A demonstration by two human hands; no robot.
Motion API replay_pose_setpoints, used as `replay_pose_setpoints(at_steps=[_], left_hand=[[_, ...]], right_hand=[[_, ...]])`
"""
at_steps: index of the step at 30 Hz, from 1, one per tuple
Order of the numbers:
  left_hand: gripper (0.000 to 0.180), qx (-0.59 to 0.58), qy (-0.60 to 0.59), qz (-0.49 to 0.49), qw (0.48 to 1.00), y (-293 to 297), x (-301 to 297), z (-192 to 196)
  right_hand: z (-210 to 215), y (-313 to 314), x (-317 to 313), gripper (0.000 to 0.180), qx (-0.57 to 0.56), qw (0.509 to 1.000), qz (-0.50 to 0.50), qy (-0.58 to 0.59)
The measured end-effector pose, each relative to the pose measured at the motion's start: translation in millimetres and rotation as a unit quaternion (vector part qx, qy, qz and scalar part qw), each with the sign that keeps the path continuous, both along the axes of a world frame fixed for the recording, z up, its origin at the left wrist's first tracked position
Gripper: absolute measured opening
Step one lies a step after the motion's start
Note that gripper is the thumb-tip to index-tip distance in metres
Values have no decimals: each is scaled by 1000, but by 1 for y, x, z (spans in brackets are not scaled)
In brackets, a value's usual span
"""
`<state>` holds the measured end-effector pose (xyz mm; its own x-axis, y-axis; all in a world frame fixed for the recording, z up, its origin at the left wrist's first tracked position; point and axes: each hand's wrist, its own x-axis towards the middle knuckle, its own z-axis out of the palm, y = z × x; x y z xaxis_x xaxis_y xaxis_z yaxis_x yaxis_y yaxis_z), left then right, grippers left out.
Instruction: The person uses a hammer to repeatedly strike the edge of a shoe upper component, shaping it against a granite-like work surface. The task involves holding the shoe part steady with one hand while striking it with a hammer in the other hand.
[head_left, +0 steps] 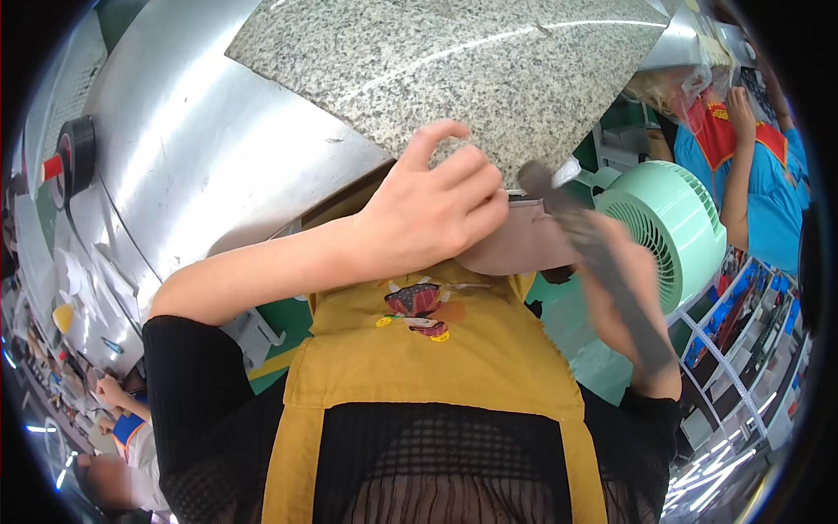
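My left hand (436,205) is over the near edge of a speckled granite slab (463,79), its index finger raised and bent, the others curled. Those curled fingers rest against a mauve, leather-like piece (515,240), which hangs past the slab's edge in front of my apron; the grip itself is partly hidden. My right hand (620,284), smeared by motion, is closed around the dark handle of a hammer (602,262). The hammer slants up and to the left, with its blurred head beside the mauve piece, near the slab's edge.
A shiny metal tabletop (218,131) bears the slab. Close to my right arm stands a mint-green fan (676,227). A black tape roll (78,157) is at far left. Co-workers are at upper right, in a blue shirt (772,210), and at lower left. Racks (733,358) stand at right.
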<state>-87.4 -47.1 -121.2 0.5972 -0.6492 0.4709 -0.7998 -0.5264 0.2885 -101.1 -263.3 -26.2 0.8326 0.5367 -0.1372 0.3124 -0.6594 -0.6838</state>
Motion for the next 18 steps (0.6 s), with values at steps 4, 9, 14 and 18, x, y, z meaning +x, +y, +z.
replay_pose_setpoints(at_steps=[4,9,14,18], left_hand=[[23,-64,108,11,992,6,1,-1],[25,-19,30,-15,999,11,-2,-2],[25,-33,21,-15,999,11,-3,-4],[24,-36,-1,-7,999,12,-3,-7]], right_hand=[[-11,-7,-2,43,-56,996,46,46],[-2,-9,7,42,3,998,16,64],[-10,-4,1,33,-46,992,40,112],[4,-2,3,42,-4,993,-8,114]])
